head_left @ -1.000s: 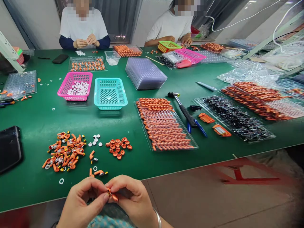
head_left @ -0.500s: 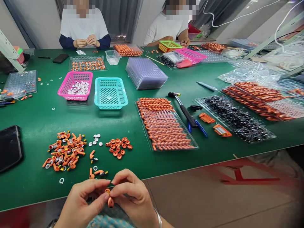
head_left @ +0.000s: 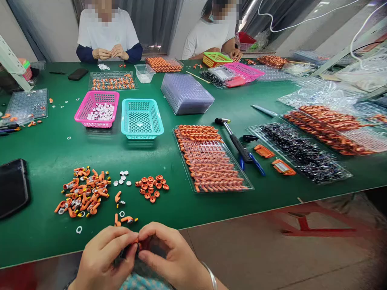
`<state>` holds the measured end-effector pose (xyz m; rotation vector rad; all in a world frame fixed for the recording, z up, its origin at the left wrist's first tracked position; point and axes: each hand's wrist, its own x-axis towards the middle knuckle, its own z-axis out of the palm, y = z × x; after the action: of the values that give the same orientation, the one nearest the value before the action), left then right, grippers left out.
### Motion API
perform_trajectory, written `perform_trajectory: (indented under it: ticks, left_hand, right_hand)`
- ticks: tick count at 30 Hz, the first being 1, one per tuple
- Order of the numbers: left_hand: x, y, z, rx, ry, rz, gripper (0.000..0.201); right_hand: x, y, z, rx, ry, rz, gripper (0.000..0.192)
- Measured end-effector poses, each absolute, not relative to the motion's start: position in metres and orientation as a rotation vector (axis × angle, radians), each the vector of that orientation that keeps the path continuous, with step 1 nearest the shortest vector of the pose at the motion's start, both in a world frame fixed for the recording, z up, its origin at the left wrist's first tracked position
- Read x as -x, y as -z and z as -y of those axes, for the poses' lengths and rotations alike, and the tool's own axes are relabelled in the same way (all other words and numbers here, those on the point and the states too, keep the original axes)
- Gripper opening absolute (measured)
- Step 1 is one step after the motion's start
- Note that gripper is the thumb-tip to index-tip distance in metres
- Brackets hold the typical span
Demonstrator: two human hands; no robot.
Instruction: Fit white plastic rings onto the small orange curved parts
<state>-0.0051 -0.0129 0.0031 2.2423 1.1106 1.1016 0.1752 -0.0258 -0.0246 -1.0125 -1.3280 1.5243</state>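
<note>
My left hand (head_left: 105,255) and my right hand (head_left: 172,253) meet just off the table's front edge, fingertips pinched together. Between them is a small orange earbud (head_left: 137,242), mostly hidden by the fingers. Just beyond the hands lie a few loose earbud parts (head_left: 128,220) and a white ring (head_left: 121,214). A heap of orange earbud stems (head_left: 84,193) with yellow tabs spreads to the left. Orange earbud caps (head_left: 151,186) are grouped to the right of several small silvery discs (head_left: 123,177).
A pink basket (head_left: 79,117) holds white pieces beside a turquoise basket (head_left: 142,135). Filled orange trays (head_left: 211,161), a hammer (head_left: 236,141) and a tray of black wired parts (head_left: 302,149) lie rightward. A phone (head_left: 13,187) is at left. Two co-workers sit across the table.
My fingers have closed further around the orange earbud, which showed plainly between them before and is now mostly covered. My right hand has turned slightly and its fingertips sit lower.
</note>
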Motion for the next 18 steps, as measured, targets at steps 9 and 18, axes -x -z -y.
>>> perform_trajectory:
  ticks: [9, 18]
  left_hand:
    - [0.0108, 0.0028, 0.0154, -2.484, -1.143, -1.081, 0.016]
    - [0.0074, -0.0009, 0.0122, -2.379, -1.131, -1.134, 0.012]
  right_hand:
    - [-0.1685, 0.0314, 0.0303, 0.904, -1.371, 1.201, 0.027]
    - [-0.1653, 0.0301, 0.0303, 0.946, -1.160, 1.260, 0.031]
